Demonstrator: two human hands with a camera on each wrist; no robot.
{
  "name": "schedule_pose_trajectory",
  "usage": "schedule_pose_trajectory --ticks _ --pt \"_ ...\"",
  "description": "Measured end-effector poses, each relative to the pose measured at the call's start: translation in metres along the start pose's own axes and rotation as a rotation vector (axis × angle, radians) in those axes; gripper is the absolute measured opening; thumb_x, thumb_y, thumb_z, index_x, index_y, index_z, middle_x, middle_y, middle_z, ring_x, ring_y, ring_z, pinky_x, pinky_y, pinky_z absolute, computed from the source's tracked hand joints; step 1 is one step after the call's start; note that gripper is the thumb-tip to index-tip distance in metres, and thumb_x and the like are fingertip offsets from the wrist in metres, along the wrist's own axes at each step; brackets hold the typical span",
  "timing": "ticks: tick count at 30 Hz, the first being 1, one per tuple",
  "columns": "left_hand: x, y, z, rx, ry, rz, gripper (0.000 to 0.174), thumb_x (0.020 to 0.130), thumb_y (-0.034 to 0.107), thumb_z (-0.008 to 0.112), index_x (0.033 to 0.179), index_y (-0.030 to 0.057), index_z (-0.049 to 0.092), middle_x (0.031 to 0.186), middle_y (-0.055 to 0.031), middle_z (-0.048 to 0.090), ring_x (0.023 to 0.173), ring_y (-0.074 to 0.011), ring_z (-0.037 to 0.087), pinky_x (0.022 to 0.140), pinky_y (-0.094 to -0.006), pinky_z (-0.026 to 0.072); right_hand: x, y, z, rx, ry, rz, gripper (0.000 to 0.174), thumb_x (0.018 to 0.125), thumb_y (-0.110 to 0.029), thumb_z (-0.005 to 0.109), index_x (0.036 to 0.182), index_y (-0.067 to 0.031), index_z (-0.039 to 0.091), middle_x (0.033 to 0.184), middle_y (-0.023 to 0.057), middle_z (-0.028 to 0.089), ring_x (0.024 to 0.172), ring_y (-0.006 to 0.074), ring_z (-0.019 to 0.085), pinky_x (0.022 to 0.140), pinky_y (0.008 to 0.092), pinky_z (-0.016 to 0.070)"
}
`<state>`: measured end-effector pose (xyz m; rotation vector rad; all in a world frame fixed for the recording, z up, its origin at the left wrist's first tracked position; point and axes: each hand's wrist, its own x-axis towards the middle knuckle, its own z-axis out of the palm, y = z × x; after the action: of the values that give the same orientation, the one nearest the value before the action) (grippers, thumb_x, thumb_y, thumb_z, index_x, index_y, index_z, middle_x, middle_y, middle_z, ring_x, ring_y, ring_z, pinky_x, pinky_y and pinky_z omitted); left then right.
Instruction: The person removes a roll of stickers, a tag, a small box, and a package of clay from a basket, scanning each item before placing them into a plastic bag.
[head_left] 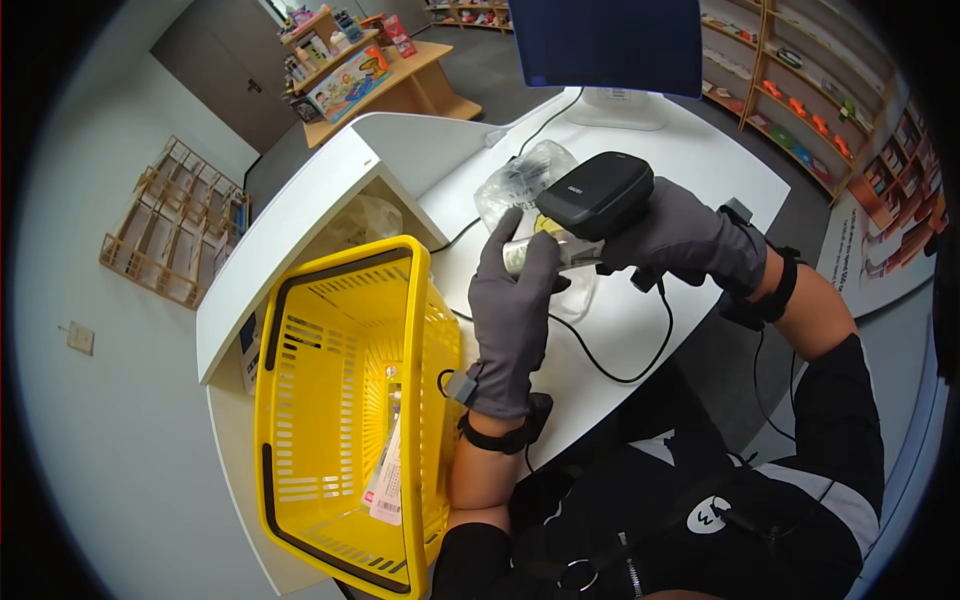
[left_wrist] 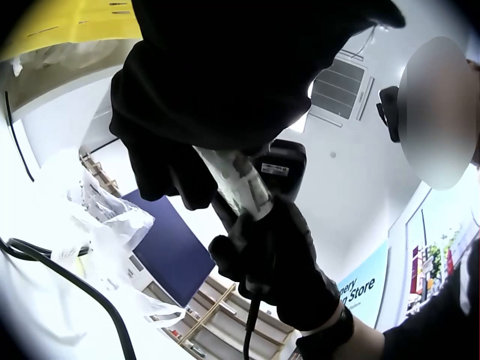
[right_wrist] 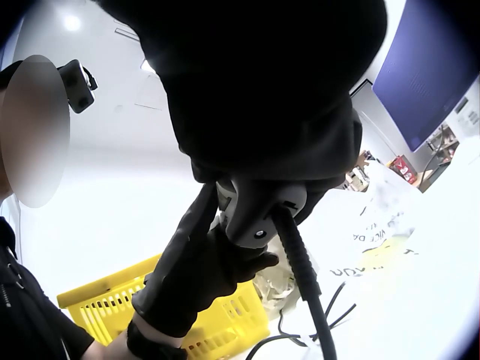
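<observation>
My gloved right hand (head_left: pixel 685 235) grips a black handheld barcode scanner (head_left: pixel 598 190) by its handle, its head turned toward the left hand. In the right wrist view, a cable leaves the butt of the scanner handle (right_wrist: pixel 255 217). Between the fingers of my gloved left hand (head_left: pixel 508 325) is a small, pale, cylindrical item (head_left: pixel 516 256). Printed marks show on this cylindrical item (left_wrist: pixel 238 180) in the left wrist view, close below the scanner head (left_wrist: pixel 282 169); part of it is hidden by the fingers. Behind the hands lies a crumpled clear plastic bag (head_left: pixel 520 180) on the white counter.
A yellow shopping basket (head_left: pixel 420 330) stands to the left, with a pink-and-white labelled package (head_left: pixel 386 485) inside. The scanner's black cable (head_left: pixel 625 380) loops over the counter (head_left: pixel 740 180). A monitor (head_left: pixel 605 45) stands at the back, near stocked shelves (head_left: pixel 800 90).
</observation>
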<state>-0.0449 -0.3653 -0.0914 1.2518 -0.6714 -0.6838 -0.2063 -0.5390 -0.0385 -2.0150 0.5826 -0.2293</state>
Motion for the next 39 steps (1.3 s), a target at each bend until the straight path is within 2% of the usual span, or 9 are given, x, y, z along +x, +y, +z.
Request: schedule_pose_trajectory --ticks 2,8,11,15,18,22,26,34,39 --pt "0.001 -0.008 0.002 -0.026 0.056 0.096 0.086 0.096 0.032 0.090 0.162 -0.0073 0.053 0.111 -0.0161 0.081 0.094 -0.0178 0.079 0.080 -0.0317 0.0651 -0.005 -0.017 0.007 0.042 0.019 0.108 0.052 0.082 -0.016 0.094 0.128 0.0003 0.077 0.101 0.0121 0.084 0.073 0.0162 0.078 0.066 0.0313 0.0658" --pt "0.001 -0.007 -0.005 0.345 -0.004 0.340 0.079 0.093 0.016 0.090 0.162 -0.0004 0.055 0.118 -0.0120 0.079 0.105 -0.0180 0.078 0.085 -0.0368 0.0666 -0.006 -0.018 0.009 0.236 0.044 0.141 0.048 0.084 -0.020 0.092 0.124 0.0029 0.079 0.096 0.0123 0.085 0.066 0.0168 0.077 0.059 0.0312 0.0642" --pt "0.004 -0.005 -0.007 0.581 -0.014 0.490 0.078 0.088 0.014 0.091 0.160 0.0065 0.060 0.115 -0.0096 0.080 0.102 -0.0206 0.079 0.086 -0.0373 0.0657 -0.013 -0.029 0.008 0.288 0.034 0.197 0.044 0.080 -0.031 0.094 0.111 -0.0014 0.082 0.095 0.0085 0.083 0.081 0.0154 0.076 0.069 0.0348 0.0634" --pt "0.002 0.001 -0.006 1.006 0.020 0.469 0.067 0.082 0.016 0.091 0.146 0.0152 0.071 0.114 -0.0093 0.081 0.101 -0.0297 0.080 0.088 -0.0397 0.0636 -0.006 -0.025 0.009 0.169 -0.037 0.246 0.043 0.083 -0.021 0.092 0.118 0.0008 0.081 0.092 0.0104 0.083 0.067 0.0159 0.075 0.060 0.0314 0.0632" --pt "0.011 -0.008 -0.005 1.176 0.105 0.825 0.042 0.078 0.025 0.090 0.112 0.0106 0.069 0.103 -0.0083 0.074 0.086 -0.0384 0.077 0.068 -0.0486 0.0569 -0.009 -0.028 0.012 0.133 -0.046 0.215 0.039 0.083 -0.022 0.092 0.115 -0.0017 0.081 0.090 0.0089 0.082 0.069 0.0166 0.075 0.064 0.0327 0.0628" --pt "0.005 0.005 -0.002 1.152 0.138 0.914 0.043 0.079 0.026 0.089 0.116 0.0122 0.071 0.097 -0.0111 0.077 0.082 -0.0381 0.078 0.067 -0.0503 0.0562 -0.007 -0.019 0.011 -0.046 -0.024 0.043 0.034 0.084 -0.023 0.090 0.110 -0.0035 0.082 0.087 0.0071 0.080 0.071 0.0154 0.073 0.066 0.0341 0.0619" --pt "0.001 0.009 -0.008 1.077 -0.022 0.510 0.044 0.081 0.026 0.088 0.121 0.0134 0.074 0.089 -0.0137 0.078 0.078 -0.0390 0.077 0.068 -0.0512 0.0581 -0.008 -0.005 -0.001 -0.056 0.065 -0.137 0.031 0.081 -0.016 0.091 0.107 -0.0055 0.079 0.087 0.0065 0.077 0.075 0.0162 0.074 0.070 0.0345 0.0611" --pt "-0.001 0.005 -0.014 0.936 -0.014 0.438 0.050 0.087 0.021 0.084 0.137 0.0177 0.079 0.095 -0.0176 0.082 0.085 -0.0366 0.082 0.076 -0.0431 0.0634 -0.016 -0.005 -0.027 -0.260 0.209 -0.076 0.031 0.076 -0.009 0.092 0.103 -0.0067 0.076 0.088 0.0072 0.076 0.079 0.0204 0.074 0.075 0.0376 0.0601" --pt "-0.001 0.004 -0.014 0.915 -0.045 0.385 0.044 0.088 0.015 0.082 0.133 0.0123 0.080 0.098 -0.0164 0.084 0.085 -0.0294 0.084 0.078 -0.0378 0.0640 -0.023 -0.006 -0.024 -0.402 0.259 -0.152 0.026 0.080 -0.015 0.088 0.101 -0.0052 0.076 0.086 0.0095 0.077 0.078 0.0233 0.076 0.076 0.0394 0.0602"
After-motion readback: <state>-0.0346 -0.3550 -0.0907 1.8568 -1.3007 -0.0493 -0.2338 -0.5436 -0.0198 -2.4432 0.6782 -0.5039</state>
